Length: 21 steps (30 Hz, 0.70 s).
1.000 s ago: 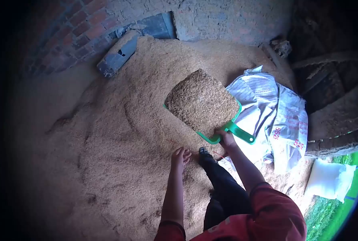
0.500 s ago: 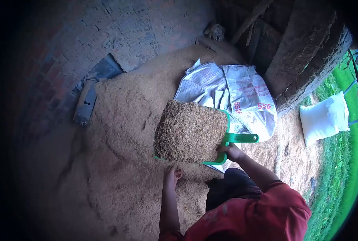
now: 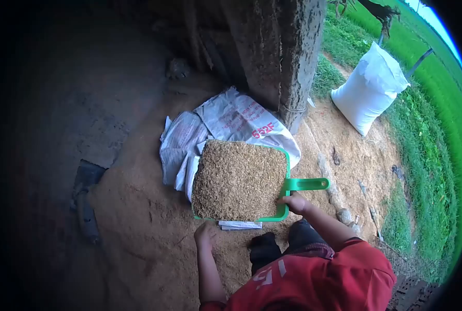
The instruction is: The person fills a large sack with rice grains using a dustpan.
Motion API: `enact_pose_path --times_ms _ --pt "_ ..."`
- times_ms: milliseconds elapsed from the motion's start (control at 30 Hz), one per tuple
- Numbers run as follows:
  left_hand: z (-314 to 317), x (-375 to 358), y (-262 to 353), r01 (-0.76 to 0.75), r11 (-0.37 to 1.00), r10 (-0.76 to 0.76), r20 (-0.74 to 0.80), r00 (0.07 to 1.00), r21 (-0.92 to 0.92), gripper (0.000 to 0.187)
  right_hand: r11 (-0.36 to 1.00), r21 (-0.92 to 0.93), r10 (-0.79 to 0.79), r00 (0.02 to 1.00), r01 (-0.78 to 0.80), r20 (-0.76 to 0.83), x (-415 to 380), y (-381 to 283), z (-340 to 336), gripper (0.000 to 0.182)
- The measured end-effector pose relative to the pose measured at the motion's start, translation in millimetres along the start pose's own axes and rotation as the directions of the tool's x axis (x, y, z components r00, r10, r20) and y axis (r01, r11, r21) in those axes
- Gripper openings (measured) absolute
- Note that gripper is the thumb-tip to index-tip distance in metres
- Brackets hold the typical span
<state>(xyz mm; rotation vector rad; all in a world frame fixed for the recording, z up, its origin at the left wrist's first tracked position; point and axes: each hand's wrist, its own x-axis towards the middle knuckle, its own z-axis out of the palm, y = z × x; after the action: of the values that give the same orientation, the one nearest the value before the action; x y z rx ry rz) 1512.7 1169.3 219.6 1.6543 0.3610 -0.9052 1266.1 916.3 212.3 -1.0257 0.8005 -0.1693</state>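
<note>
- Since a second ago the loaded scoop has swung off the heap toward the printed sacks, and a post and grass have come into view.
- Far left of the left hand, one dark flat object (image 3: 86, 207) lies at the edge of the husk heap (image 3: 137, 228); what it is I cannot tell.
- Left hand (image 3: 205, 234) hangs loosely open and holds nothing, just below the scoop's near edge; whether it touches the scoop I cannot tell.
- One green scoop (image 3: 282, 207), heaped level with husk, sits just ahead of both hands, its long axis running left to right with the handle (image 3: 308, 183) pointing right.
- Printed sacks (image 3: 226, 122), at least two and crumpled, lie directly beyond the scoop, partly under it.
- Right hand (image 3: 296, 203) is closed around the scoop at the root of the handle, so it is the nearer, carrying hand; the sacks lie up and left of it.
- One rough post (image 3: 277, 52) stands beyond the sacks.
- One full white sack (image 3: 368, 88) sits well off to the right of the right hand, beside the grass (image 3: 428, 155).
</note>
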Motion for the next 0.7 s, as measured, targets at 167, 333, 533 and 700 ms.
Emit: enact_pose_path --times_ms 167,333,533,700 --pt "122.5 -32.4 2.9 -0.471 0.103 0.666 0.291 0.687 0.876 0.029 0.998 -0.006 -0.057 0.98 0.057 -0.19 -45.6 -17.4 -126.5 0.034" --pt "176.5 3.0 -8.0 -0.099 0.663 0.089 0.053 0.995 0.742 0.076 0.996 0.06 -0.047 0.948 0.069 -0.314 -97.7 -11.7 -247.3 0.032" --pt "273.8 14.4 -48.3 -0.261 -0.107 0.232 0.279 0.932 0.959 0.06 0.925 0.325 -0.02 0.881 0.195 -0.472 -159.2 -14.3 -351.0 0.027" --pt "402.2 -36.2 -45.3 -0.54 -0.104 -0.046 0.538 0.841 0.835 0.051 0.855 0.395 -0.026 0.789 0.336 -0.614 -184.0 -21.6 -416.7 0.027"
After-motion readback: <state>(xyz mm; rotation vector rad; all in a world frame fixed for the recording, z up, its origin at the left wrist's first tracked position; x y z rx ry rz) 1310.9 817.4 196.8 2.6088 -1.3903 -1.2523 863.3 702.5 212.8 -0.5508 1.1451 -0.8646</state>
